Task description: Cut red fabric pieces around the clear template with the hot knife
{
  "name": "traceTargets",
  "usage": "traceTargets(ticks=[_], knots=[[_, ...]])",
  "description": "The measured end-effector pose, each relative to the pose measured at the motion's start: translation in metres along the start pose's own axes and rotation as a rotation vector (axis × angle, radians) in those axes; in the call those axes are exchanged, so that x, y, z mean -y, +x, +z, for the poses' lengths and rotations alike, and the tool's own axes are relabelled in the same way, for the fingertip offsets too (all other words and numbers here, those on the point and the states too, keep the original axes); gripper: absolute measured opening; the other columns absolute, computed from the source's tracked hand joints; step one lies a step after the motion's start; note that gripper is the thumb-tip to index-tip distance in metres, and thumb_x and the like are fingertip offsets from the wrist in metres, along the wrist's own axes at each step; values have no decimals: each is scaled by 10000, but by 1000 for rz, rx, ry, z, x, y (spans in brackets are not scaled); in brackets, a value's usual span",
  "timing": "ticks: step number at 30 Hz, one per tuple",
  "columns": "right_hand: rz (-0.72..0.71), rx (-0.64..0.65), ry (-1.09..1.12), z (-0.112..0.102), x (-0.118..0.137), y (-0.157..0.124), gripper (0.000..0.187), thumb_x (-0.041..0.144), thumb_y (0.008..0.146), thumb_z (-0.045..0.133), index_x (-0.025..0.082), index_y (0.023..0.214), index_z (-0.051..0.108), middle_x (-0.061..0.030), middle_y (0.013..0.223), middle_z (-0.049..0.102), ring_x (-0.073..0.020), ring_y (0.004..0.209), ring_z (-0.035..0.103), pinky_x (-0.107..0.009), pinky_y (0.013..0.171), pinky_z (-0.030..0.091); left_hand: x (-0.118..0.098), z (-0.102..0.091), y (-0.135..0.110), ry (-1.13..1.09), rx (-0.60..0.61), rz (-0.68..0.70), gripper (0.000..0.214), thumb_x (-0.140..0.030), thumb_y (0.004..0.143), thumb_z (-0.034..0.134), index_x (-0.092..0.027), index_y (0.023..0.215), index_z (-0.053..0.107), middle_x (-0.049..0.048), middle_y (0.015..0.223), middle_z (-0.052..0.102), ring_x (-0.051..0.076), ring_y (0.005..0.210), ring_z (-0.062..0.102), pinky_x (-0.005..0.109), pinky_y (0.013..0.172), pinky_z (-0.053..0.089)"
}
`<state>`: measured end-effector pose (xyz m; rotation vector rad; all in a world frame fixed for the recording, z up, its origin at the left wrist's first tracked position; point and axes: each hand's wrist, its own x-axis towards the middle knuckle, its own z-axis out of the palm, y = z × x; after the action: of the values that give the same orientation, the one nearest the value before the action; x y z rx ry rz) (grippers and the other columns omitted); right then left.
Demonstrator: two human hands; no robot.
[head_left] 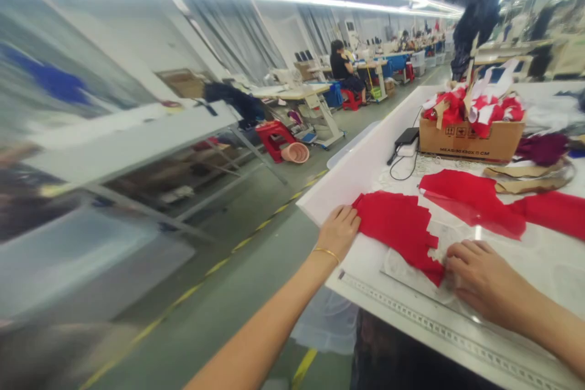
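A red fabric piece [393,219] with a stepped right edge lies flat near the table's left corner. My left hand [340,228], with a thin gold bangle at the wrist, has its fingers closed on the fabric's left end. At the fabric's lower right tip is my right hand [478,274], its fingers bent and drawn together; its thumb is hidden. A clear sheet lies on the tabletop by my right hand. Along the near edge runs a long ruler [411,311].
Farther back on the white table [356,170] are more red fabric pieces [475,195], a cardboard box [470,140] heaped with red and white cloth, and a black device [406,137] with a cable. Across the aisle, a person [345,70] sits at a sewing table near a red stool [274,140].
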<state>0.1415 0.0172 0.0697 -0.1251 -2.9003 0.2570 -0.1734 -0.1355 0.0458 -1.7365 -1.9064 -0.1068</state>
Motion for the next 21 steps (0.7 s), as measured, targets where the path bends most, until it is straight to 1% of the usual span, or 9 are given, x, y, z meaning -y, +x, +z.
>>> traceTargets(ticks=[2, 6, 8, 10, 12, 14, 16, 19, 21], knots=[[16, 4, 12, -3, -13, -15, 198, 101, 800, 672, 200, 970, 649, -93, 1043, 702, -265, 952, 656, -418, 829, 516, 0, 8, -7, 19, 24, -25, 305, -8, 898, 459, -180, 753, 664, 113, 840, 681, 273, 913, 636, 442, 870, 549], [67, -110, -110, -7, -51, -54, 149, 148, 851, 604, 210, 980, 645, -114, 1041, 702, -271, 928, 674, -419, 778, 555, 1, 9, -11, 47, 49, -64, 298, -11, 895, 450, -166, 783, 678, 140, 876, 690, 298, 953, 639, 461, 851, 560], [125, -165, -215, -7, -72, -74, 167, 171, 853, 593, 200, 1009, 645, -140, 1089, 702, -284, 941, 680, -426, 768, 572, -1, 6, -8, 52, 40, -60, 308, -16, 895, 423, -136, 865, 705, 183, 984, 705, 325, 1008, 639, 502, 869, 563], [196, -205, -314, -7, -89, -92, 210, 215, 871, 596, 176, 1072, 644, -178, 1184, 689, -310, 1003, 683, -455, 805, 588, -5, 4, -4, 45, 15, -38, 363, -17, 889, 386, -107, 1001, 719, 219, 1134, 696, 354, 1081, 633, 560, 911, 552], [280, -223, -372, -8, -99, -105, 277, 269, 899, 596, 148, 1145, 638, -211, 1301, 648, -335, 1107, 668, -478, 881, 589, -9, 6, 1, 11, -14, 11, 438, -22, 879, 359, -118, 1121, 711, 202, 1232, 682, 350, 1138, 631, 573, 950, 546], [369, -221, -381, -9, -106, -113, 342, 313, 921, 588, 131, 1208, 628, -226, 1396, 596, -350, 1225, 628, -491, 974, 565, -12, 14, 5, -69, -24, 91, 444, -92, 924, 359, -155, 1202, 700, 154, 1289, 677, 315, 1188, 632, 520, 1002, 550], [450, -198, -363, -9, -109, -115, 401, 342, 935, 575, 129, 1273, 610, -227, 1459, 552, -354, 1329, 567, -518, 1056, 519, -12, 25, 6, -158, -2, 124, 395, -254, 1000, 385, -180, 1228, 699, 119, 1286, 690, 291, 1171, 658, 458, 1012, 565], [537, -155, -313, -9, -114, -115, 448, 374, 959, 538, 148, 1342, 585, -200, 1512, 514, -335, 1415, 491, -555, 1133, 447, -5, 39, 6, -222, 41, 85, 448, -442, 1028, 387, -193, 1211, 711, 107, 1228, 719, 288, 1078, 708, 434, 957, 602], [576, -137, -265, -9, -115, -115, 453, 381, 965, 531, 152, 1351, 588, -180, 1499, 535, -335, 1416, 490, -578, 1151, 419, -2, 40, 9, -213, 32, 73, 467, -471, 1032, 373, -197, 1203, 710, 113, 1226, 718, 296, 1056, 717, 448, 933, 611]])
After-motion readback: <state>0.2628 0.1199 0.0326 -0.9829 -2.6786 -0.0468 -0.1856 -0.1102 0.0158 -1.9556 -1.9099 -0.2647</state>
